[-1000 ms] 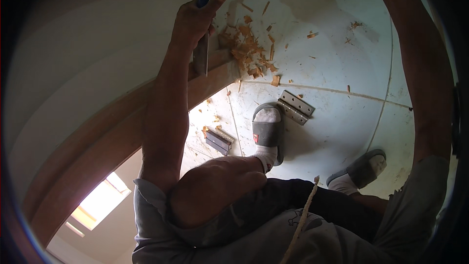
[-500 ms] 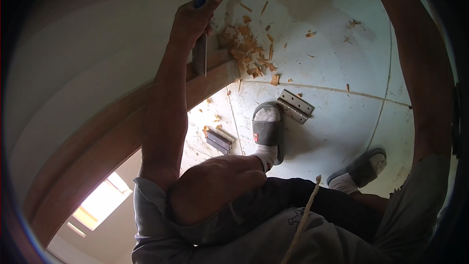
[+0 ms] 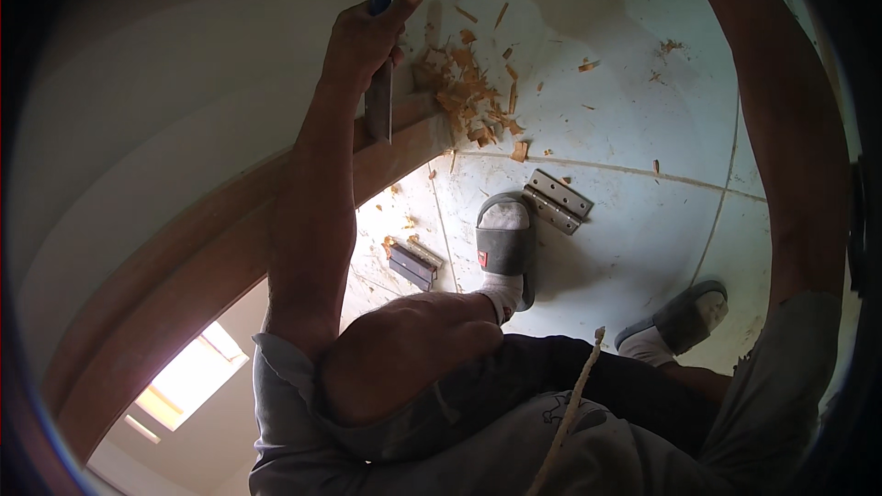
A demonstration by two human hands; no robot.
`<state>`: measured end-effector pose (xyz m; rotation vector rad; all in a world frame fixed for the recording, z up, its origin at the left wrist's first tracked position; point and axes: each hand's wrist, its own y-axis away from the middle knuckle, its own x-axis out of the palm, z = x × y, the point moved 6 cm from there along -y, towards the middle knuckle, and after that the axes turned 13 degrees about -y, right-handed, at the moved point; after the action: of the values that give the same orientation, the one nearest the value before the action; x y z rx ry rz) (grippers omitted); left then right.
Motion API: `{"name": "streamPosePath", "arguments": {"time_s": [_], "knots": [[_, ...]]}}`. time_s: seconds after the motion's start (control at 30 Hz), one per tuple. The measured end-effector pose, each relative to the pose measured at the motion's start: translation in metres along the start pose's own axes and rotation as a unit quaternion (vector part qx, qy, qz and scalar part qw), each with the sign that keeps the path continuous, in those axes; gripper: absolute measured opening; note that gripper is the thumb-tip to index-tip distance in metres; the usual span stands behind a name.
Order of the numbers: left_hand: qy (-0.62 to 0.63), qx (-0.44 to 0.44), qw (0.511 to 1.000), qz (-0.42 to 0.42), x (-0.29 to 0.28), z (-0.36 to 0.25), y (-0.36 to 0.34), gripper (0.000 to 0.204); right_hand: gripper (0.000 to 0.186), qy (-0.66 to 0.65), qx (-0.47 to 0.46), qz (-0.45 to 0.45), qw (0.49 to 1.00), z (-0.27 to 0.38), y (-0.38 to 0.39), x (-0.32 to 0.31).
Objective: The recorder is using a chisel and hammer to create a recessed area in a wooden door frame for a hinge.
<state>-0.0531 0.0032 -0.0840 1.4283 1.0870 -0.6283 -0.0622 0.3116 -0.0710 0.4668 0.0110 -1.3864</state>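
Note:
My left hand [image 3: 361,41] is wrapped round a chisel [image 3: 378,112], its thumb lying along the tool. The chisel's blue upper part runs out past the top edge of the picture. Its flat metal blade points down over the reddish-brown wooden frame [image 3: 404,149]; whether the tip touches the wood I cannot tell. My right forearm [image 3: 790,110] reaches up along the right side, and its hand lies beyond the top edge. Wood chips [image 3: 473,96] are heaped on the floor beside the frame, close to the blade.
A metal butt hinge [image 3: 558,201] lies opened on the tiled floor [image 3: 634,138], touching my slippered foot [image 3: 504,243]. Near the frame sits a dark, block-shaped metal piece [image 3: 413,264]. My other slipper [image 3: 680,317] is farther right. A pale cord [image 3: 577,395] hangs before my shirt.
My right forearm has shifted slightly left at the top. The left hand and chisel have barely moved, with the grip unchanged.

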Motion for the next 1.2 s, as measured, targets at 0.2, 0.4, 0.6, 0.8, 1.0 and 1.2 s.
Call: {"name": "streamPosePath", "arguments": {"time_s": [0.2,0.4,0.6,0.8,1.0,1.2], "knots": [[0.006,-0.013,1.000,0.005,0.000,0.000,0.002,0.059,0.031,0.027,0.021,0.023,0.999,0.008,0.003,0.004],[0.011,-0.019,1.000,0.003,-0.002,0.004,0.001,0.058,0.032,0.058,-0.008,0.077,0.995,0.008,0.000,0.009],[0.013,-0.005,1.000,0.002,-0.001,0.001,0.002,0.057,0.031,0.035,-0.014,0.075,0.996,0.015,0.005,0.007],[0.002,-0.016,1.000,0.003,-0.002,0.003,0.001,0.058,0.029,-0.051,0.009,-0.017,0.999,0.004,-0.001,0.000],[0.012,0.002,1.000,0.002,0.001,0.002,-0.001,0.058,0.028,-0.035,0.004,-0.001,0.999,0.001,0.004,0.003],[0.000,-0.021,1.000,-0.002,-0.001,0.002,0.001,0.058,0.029,-0.023,0.016,0.078,0.997,-0.001,-0.002,0.009]]}}
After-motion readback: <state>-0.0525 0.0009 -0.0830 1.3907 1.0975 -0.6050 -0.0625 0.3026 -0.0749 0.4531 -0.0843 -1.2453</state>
